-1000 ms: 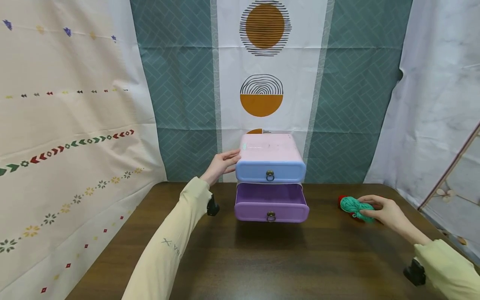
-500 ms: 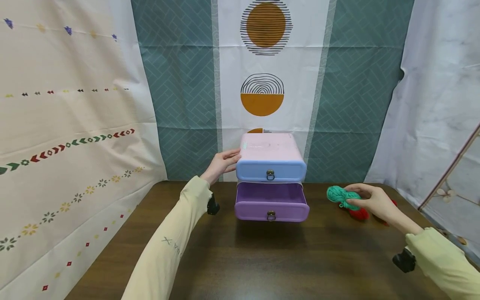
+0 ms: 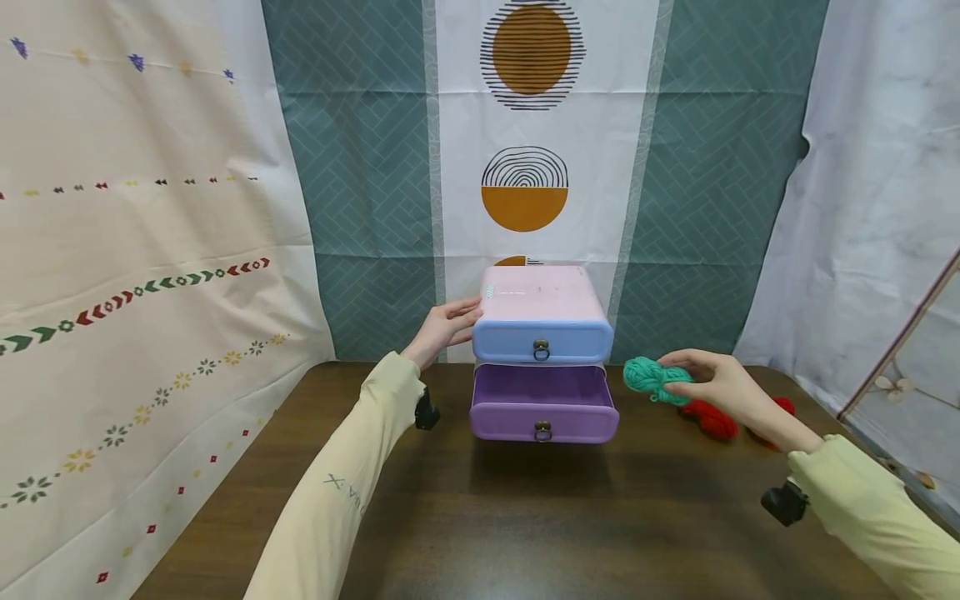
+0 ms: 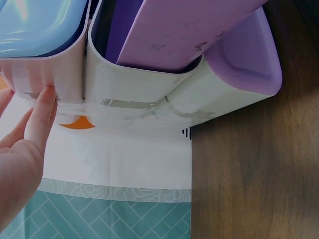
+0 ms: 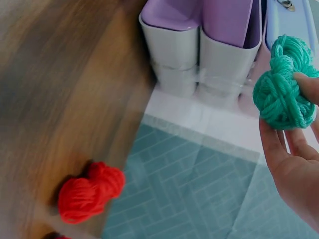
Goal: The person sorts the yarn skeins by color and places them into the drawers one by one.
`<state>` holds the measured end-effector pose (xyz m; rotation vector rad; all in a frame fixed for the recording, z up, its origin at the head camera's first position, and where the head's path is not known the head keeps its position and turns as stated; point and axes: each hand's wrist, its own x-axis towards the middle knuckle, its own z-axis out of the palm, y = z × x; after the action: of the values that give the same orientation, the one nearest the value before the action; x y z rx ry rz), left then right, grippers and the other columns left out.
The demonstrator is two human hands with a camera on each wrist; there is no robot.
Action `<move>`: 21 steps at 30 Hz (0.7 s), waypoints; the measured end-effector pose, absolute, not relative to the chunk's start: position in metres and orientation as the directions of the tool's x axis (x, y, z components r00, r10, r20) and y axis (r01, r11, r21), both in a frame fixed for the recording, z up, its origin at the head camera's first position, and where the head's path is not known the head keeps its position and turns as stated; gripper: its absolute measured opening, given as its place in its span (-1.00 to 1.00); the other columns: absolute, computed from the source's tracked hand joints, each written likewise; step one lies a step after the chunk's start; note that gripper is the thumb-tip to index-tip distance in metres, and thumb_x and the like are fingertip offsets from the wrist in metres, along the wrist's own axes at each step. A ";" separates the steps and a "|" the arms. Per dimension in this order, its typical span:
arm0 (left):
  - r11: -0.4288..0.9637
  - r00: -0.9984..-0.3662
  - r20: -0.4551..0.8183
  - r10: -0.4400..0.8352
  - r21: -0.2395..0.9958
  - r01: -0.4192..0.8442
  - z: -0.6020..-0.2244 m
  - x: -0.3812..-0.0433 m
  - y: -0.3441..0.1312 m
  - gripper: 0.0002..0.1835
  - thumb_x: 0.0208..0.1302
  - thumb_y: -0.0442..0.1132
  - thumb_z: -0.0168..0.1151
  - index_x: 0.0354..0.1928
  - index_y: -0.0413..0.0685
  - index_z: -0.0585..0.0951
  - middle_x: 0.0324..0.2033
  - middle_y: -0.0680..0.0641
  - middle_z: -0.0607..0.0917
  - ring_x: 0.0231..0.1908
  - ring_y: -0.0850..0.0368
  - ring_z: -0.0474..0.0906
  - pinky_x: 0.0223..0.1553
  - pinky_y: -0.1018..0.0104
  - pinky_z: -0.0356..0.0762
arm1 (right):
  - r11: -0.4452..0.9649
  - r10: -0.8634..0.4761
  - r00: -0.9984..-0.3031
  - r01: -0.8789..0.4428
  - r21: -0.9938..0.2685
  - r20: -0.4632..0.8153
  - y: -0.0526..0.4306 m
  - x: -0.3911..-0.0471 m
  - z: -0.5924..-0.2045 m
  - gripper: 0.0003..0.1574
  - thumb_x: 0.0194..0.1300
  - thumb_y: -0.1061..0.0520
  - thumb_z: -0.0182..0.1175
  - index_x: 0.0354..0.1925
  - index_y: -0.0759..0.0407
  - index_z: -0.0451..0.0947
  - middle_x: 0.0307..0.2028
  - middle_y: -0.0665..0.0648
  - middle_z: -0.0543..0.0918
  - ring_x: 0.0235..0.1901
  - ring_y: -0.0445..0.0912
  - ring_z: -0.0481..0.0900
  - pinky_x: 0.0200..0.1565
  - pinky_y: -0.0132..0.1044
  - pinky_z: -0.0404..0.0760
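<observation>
Between thumb and fingers my right hand (image 3: 723, 387) pinches a small skein of green yarn (image 3: 643, 377), held up to the right of a stacked drawer unit. In the right wrist view the green skein (image 5: 284, 84) is tied at its middle. The unit's pink top case (image 3: 540, 292) has a blue drawer (image 3: 502, 342) pushed in. Below it, a purple drawer (image 3: 498, 422) is pulled out. A lower purple drawer (image 4: 249, 55) shows in the left wrist view. My left hand (image 3: 438, 335) rests straight fingertips (image 4: 46, 97) against the pink case's left side.
A red yarn skein (image 3: 712, 420) lies on the brown wooden table (image 3: 525, 533) below my right hand. Another red skein (image 3: 784, 406) is partly hidden behind the right forearm. Patterned curtains (image 3: 367, 208) hang behind and on both sides.
My right hand has lifted the green skein off the red yarn and carried it left towards the drawer unit, uncovering the red skeins. The left hand has stayed in place.
</observation>
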<state>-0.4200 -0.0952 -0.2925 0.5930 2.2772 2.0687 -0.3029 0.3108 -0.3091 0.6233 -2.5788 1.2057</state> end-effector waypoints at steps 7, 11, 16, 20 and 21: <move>0.054 -0.932 0.235 0.278 0.964 0.259 -0.293 -0.421 -0.095 -0.47 0.21 -0.09 0.20 0.22 -0.03 0.41 0.08 -0.10 0.46 -0.01 0.09 0.45 -0.11 0.27 0.50 | 0.541 -0.325 -0.868 -0.496 -0.679 0.375 0.295 -0.306 -0.302 -0.53 0.14 0.08 0.29 0.01 0.21 0.49 -0.16 0.18 0.59 -0.27 -0.06 0.57 -0.28 -0.32 0.58; 0.063 -0.938 0.218 0.269 0.968 0.243 -0.293 -0.423 -0.094 -0.47 0.20 -0.09 0.21 0.22 -0.01 0.41 0.09 -0.11 0.45 0.01 0.07 0.44 -0.10 0.26 0.49 | 0.507 -0.346 -0.856 -0.514 -0.691 0.384 0.285 -0.309 -0.299 -0.54 0.14 0.11 0.29 0.00 0.24 0.49 -0.18 0.19 0.58 -0.31 -0.04 0.57 -0.29 -0.30 0.59; 0.061 -0.939 0.217 0.267 0.969 0.241 -0.293 -0.422 -0.094 -0.47 0.20 -0.10 0.21 0.22 -0.01 0.41 0.08 -0.11 0.45 0.00 0.08 0.45 -0.10 0.28 0.49 | 0.478 -0.374 -0.840 -0.538 -0.694 0.394 0.272 -0.312 -0.296 -0.56 0.13 0.14 0.30 -0.02 0.24 0.50 -0.20 0.18 0.58 -0.32 -0.02 0.57 -0.30 -0.27 0.60; 0.053 -0.939 0.222 0.263 0.968 0.243 -0.293 -0.422 -0.094 -0.48 0.20 -0.11 0.21 0.21 -0.02 0.42 0.06 -0.09 0.47 -0.01 0.10 0.46 -0.11 0.29 0.50 | 0.471 -0.399 -0.823 -0.563 -0.680 0.405 0.262 -0.316 -0.295 -0.58 0.12 0.15 0.31 -0.04 0.24 0.52 -0.21 0.16 0.60 -0.29 -0.02 0.57 -0.30 -0.28 0.59; 0.053 -0.938 0.224 0.264 0.968 0.246 -0.293 -0.422 -0.095 -0.48 0.20 -0.11 0.21 0.21 -0.02 0.42 0.06 -0.09 0.47 -0.01 0.10 0.46 -0.11 0.29 0.50 | 0.473 -0.404 -0.820 -0.567 -0.674 0.406 0.260 -0.317 -0.295 -0.59 0.11 0.15 0.31 -0.05 0.24 0.53 -0.21 0.15 0.60 -0.28 -0.02 0.56 -0.29 -0.29 0.58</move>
<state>-0.4225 -0.0945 -0.2934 0.5491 2.2702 2.0808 -0.3167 0.2602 -0.2952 0.8433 -2.5275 1.2661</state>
